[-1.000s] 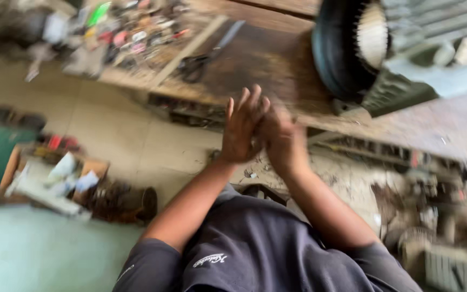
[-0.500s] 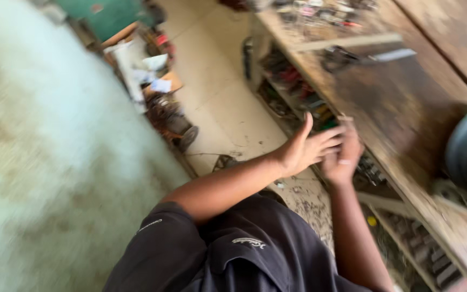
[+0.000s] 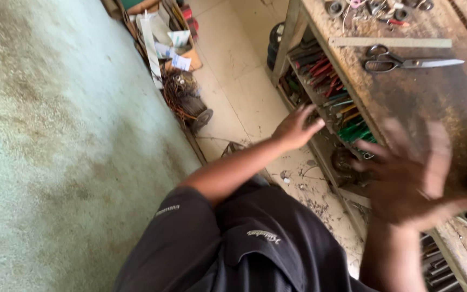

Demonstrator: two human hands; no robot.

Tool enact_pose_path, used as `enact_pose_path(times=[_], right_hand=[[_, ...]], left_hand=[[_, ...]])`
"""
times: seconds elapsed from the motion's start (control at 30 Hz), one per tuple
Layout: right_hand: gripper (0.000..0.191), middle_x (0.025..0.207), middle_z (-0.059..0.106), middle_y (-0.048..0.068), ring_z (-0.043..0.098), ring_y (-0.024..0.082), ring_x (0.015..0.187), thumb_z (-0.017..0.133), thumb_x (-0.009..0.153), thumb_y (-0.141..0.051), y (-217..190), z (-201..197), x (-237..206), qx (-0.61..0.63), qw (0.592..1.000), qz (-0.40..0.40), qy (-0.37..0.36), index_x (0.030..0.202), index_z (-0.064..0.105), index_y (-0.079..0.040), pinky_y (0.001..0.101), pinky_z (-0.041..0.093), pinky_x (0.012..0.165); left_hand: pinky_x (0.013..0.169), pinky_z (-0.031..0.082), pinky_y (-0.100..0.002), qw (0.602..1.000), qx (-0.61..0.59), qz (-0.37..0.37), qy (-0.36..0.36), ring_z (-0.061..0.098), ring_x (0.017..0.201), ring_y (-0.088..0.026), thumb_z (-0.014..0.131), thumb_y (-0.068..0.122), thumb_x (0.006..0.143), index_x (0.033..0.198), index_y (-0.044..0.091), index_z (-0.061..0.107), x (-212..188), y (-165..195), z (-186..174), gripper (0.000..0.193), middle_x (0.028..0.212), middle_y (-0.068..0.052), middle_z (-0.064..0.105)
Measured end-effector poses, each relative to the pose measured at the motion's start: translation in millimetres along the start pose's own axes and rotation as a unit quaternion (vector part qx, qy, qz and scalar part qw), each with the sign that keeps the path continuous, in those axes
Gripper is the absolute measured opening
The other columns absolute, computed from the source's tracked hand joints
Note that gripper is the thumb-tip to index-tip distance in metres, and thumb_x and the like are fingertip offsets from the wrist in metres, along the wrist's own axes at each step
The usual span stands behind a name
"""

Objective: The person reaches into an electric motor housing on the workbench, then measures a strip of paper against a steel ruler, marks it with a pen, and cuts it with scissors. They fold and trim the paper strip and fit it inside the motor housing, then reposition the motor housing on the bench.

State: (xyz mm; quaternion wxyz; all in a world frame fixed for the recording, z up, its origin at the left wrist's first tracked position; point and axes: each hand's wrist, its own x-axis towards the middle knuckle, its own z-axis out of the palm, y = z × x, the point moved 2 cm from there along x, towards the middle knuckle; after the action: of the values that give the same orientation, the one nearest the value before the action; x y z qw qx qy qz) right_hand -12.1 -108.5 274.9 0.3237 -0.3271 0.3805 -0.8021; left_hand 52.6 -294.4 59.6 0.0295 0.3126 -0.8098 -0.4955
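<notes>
At the far left runs the stained green wall [image 3: 55,135], and along its foot on the floor [image 3: 233,81] lie papers and a tangled coil of wire [image 3: 182,94]. My left hand [image 3: 295,130] is stretched out low, its grip released, fingers spread and holding nothing, just beside the open shelf [image 3: 320,94] under the tabletop [image 3: 433,103]. On that shelf the hand tools [image 3: 333,92] are crowded side by side: pliers and drivers, as far as I can tell, with red, yellow and green handles, dusty and packed close. As I judge it, I am at the reaching stage, nothing grasped yet; picking one tool out would call for a narrow pinch on a single handle, since the neighbours touch it. My right hand [image 3: 417,173] is blurred, but its grip is also released, palm open and empty, over the tabletop's front edge. Further right, well apart from both hands, steel scissors [image 3: 401,62] lie flat on the worn wood.
</notes>
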Motion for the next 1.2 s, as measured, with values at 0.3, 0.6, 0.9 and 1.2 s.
enact_pose_path(times=[0.3,0.6,0.9,1.2], right_hand=[[0.08,0.154,0.049,0.03,0.046,0.043,0.149,0.035,0.102,-0.064,120,-4,12,-0.648,0.731,-0.212,-0.032,0.149,0.048,0.0,0.0603,0.038,0.123],[0.06,0.135,0.066,0.021,0.064,0.033,0.125,0.047,0.111,-0.051,245,-146,5,-0.647,0.74,0.164,0.088,0.143,0.058,-0.001,0.0543,0.05,0.104],[0.05,0.112,0.072,0.015,0.074,0.022,0.088,0.051,0.109,-0.04,315,-95,113,-0.222,0.882,0.331,0.252,0.138,0.054,0.001,0.0358,0.061,0.075],[0.039,0.116,0.068,0.018,0.063,0.022,0.085,0.067,0.101,-0.014,240,-62,187,-0.317,0.863,0.252,0.302,0.136,0.061,0.004,0.0368,0.053,0.072]], left_hand=[[0.116,0.033,-0.057,0.799,-0.492,-0.158,-0.308,0.034,0.138,-0.05,0.015,0.085,0.094,0.154,-0.008,0.039,-7,30,43,0.113,0.152,-0.036,0.028],[0.12,0.029,-0.051,0.779,-0.54,0.012,-0.318,0.042,0.148,-0.029,0.014,0.084,0.09,0.154,0.01,0.044,8,15,-69,0.102,0.165,-0.01,0.04],[0.102,0.051,-0.045,0.849,-0.471,-0.113,-0.211,0.061,0.121,-0.024,0.053,0.054,0.101,0.132,0.008,0.064,135,-67,-118,0.057,0.131,-0.008,0.067],[0.067,0.047,-0.031,0.839,-0.458,-0.02,-0.291,0.058,0.074,-0.014,0.074,0.031,0.099,0.102,0.003,0.073,214,-79,-100,0.028,0.086,-0.006,0.067]])
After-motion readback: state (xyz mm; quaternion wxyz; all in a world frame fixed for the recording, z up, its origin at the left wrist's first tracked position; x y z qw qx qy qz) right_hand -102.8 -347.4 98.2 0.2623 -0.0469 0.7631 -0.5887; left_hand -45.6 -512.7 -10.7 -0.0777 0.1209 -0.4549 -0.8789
